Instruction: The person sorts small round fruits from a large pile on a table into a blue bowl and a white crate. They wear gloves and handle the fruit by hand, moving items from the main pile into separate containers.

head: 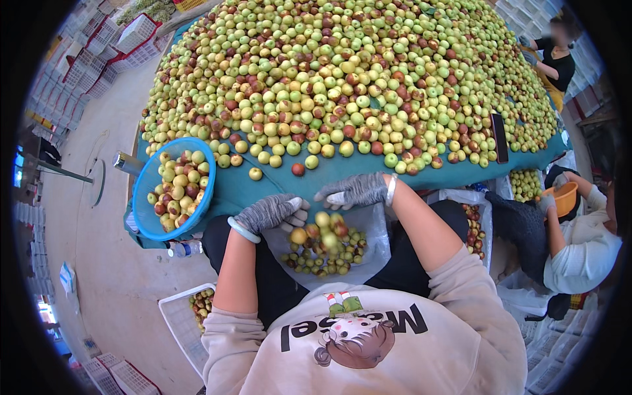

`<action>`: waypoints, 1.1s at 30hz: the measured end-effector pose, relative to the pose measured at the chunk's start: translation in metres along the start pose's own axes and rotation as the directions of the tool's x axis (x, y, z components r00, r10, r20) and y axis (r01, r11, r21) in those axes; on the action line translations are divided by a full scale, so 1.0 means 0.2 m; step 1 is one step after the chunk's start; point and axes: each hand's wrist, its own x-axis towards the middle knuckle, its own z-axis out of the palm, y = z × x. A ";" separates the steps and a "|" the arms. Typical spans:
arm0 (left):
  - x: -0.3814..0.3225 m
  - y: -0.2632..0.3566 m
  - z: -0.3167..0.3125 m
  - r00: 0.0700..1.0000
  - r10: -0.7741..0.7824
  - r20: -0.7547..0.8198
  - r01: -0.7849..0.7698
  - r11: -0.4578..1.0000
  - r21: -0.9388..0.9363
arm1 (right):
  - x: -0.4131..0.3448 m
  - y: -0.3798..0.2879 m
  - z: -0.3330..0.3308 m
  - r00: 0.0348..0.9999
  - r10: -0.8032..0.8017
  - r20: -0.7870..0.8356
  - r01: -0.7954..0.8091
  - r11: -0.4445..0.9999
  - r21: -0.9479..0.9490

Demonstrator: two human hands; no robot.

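A large heap of green and reddish-brown jujube fruits (335, 84) covers the teal cloth-topped table (227, 192). At the table's near edge, my left hand (271, 212), in a grey knit glove, has its palm turned inward and holds nothing visible. Opposite it, my right hand (353, 191), gloved alike, is also free of fruit, with its fingers pointing toward the left hand. Several blurred jujubes (323, 229) are in mid-air just below and between both hands. Beneath them, more jujubes lie in a container lined with clear plastic (377, 247) between my legs.
A blue plastic basket (212, 197) of jujubes stands at the table's left corner, beside a metal flask (127, 163). A phone (499, 138) lies at right. A white crate (173, 316) is at lower left. One co-worker (582, 237) holds an orange bowl (565, 197); another (555, 59) stands far right.
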 end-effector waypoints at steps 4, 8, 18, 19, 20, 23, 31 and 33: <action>0.09 0.02 -0.15 0.827 0.197 -0.526 -0.093 0.972 0.217 | 0.04 -0.01 -0.03 0.983 0.129 -0.132 -0.160 0.953 -0.257; 0.19 0.12 -0.29 0.466 0.462 -0.755 0.064 0.833 0.550 | 0.13 -0.01 -0.01 0.976 0.100 -0.191 -0.181 0.864 -0.470; 0.41 0.46 -0.80 0.256 0.379 -0.889 0.599 0.660 0.453 | 0.41 -0.08 -0.10 0.920 0.391 0.031 -0.332 0.819 -0.469; 0.39 0.49 -0.84 0.238 0.296 -0.925 0.645 0.664 0.379 | 0.41 -0.10 -0.10 0.966 0.253 0.058 -0.159 0.755 -0.636; 0.39 0.48 -0.96 0.317 0.242 -0.917 0.626 0.673 0.394 | 0.42 -0.12 -0.13 0.939 0.337 0.072 -0.245 0.801 -0.546; 0.45 0.43 -1.01 0.493 0.248 -0.834 0.603 0.594 0.533 | 0.44 -0.12 -0.15 0.885 0.447 0.129 -0.369 0.843 -0.392; 0.63 0.14 -0.80 0.452 0.411 -0.792 0.448 0.663 0.600 | 0.41 -0.13 -0.15 0.968 0.210 0.141 -0.071 0.760 -0.646; 0.61 0.17 -0.71 0.553 0.321 -0.769 0.410 0.699 0.587 | 0.43 -0.06 -0.14 0.974 0.172 0.144 -0.031 0.739 -0.674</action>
